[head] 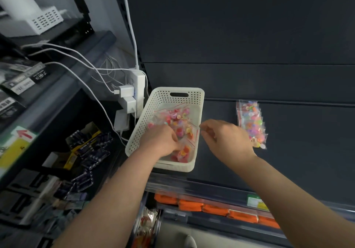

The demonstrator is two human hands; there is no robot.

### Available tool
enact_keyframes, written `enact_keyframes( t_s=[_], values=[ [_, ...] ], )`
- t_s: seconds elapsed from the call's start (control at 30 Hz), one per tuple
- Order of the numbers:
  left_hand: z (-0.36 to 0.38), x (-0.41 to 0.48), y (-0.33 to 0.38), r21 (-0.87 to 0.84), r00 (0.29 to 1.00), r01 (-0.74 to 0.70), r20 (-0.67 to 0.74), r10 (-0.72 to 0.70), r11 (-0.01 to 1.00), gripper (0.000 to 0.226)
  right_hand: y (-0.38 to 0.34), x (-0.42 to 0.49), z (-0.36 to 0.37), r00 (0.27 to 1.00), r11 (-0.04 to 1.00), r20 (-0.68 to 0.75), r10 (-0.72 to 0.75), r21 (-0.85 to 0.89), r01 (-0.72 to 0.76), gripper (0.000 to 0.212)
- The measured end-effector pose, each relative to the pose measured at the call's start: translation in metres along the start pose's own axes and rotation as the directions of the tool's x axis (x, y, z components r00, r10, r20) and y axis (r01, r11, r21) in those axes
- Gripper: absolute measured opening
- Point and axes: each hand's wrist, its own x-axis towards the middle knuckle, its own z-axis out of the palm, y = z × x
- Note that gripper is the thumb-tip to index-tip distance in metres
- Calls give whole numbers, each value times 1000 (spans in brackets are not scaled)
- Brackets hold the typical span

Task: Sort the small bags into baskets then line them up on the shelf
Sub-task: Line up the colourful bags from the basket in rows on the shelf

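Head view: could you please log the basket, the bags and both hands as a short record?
basket: white, perforated, on the shelf, holds pink bags
mixed bags: overlapping row on shelf, right of the basket
left hand: in the basket, fingers among pink bags; grip unclear
right hand: pinches one of the pink bags by basket's right rim

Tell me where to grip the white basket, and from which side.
Probably the oval handle slot in the far end wall of the white basket, reaching over from above. It is the only visible finger-sized opening; the long walls are merely perforated.
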Motion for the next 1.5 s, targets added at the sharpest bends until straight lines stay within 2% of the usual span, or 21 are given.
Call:
enact_keyframes(
  t_s=[0.13, 0.2, 0.27, 0.37, 0.43, 0.5, 0.57, 0.6, 0.67, 0.77, 0.83, 0.93, 1.13, 1.23, 1.33, 1.5],
  values=[
    [13, 5, 9, 80, 994, -83, -58, 88, 993, 27, -6, 1, 6, 1000, 1000, 20, -13, 20, 12, 23],
    [16, 7, 11, 132, 989, -136, -33, 141, 982, 39, -7, 0, 7, 1000, 999, 14, -2, 32, 2, 22],
    [14, 7, 12, 174, 988, -156, 9, 157, 972, 41, -8, -1, 7, 1000, 999, 9, 0, 41, 0, 22],
    [11, 8, 10, 193, 987, -158, 40, 153, 968, 15, -8, -3, 5, 1000, 999, 16, 4, 52, -5, 22],
    [7, 5, 5, 170, 987, -162, 51, 155, 972, 12, -6, -4, 3, 999, 998, 28, 19, 64, -21, 21],
    [0, 2, 5, 59, 989, -144, -15, 145, 988, 9, -4, -5, 1, 997, 991, 48, 66, 110, -70, 22],
    [-9, -2, 8, -175, 978, -138, -179, 106, 975, 5, -1, -5, -3, 987, 969, 86, 132, 199, -147, 22],
    [-12, -3, 11, -329, 965, -151, -253, 67, 932, 6, 0, -6, -6, 980, 948, 108, 167, 255, -189, 20],
    [-14, -7, 21, -616, 958, -187, -287, 3, 765, 10, 2, -7, -12, 958, 855, 179, 226, 435, -283, 18],
    [-6, -16, 47, -810, 979, -194, -193, 60, 554, 17, 6, -12, -22, 913, 529, 333, 237, 744, -408, 29],
    [3, -20, 64, -851, 983, -184, -149, 110, 492, 18, 15, -18, -29, 897, 406, 342, 282, 804, -434, 29],
    [15, -22, 79, -861, 985, -149, -89, 146, 487, 16, 30, -26, -39, 880, 330, 303, 366, 842, -427, 16],
    [30, -24, 109, -861, 981, -132, -43, 187, 492, 15, 58, -44, -56, 852, 259, 302, 428, 862, -436, 18],
    [37, -23, 119, -870, 981, -101, -7, 194, 482, 9, 66, -50, -59, 835, 283, 251, 490, 860, -425, 16],
    [46, -21, 125, -879, 989, -31, 41, 141, 475, 15, 75, -55, -60, 812, 279, 262, 522, 847, -453, 19],
    [67, -21, 128, -846, 982, 90, 164, 97, 525, 16, 90, -66, -50, 773, 414, 232, 591, 735, -537, 9]
  ],
)
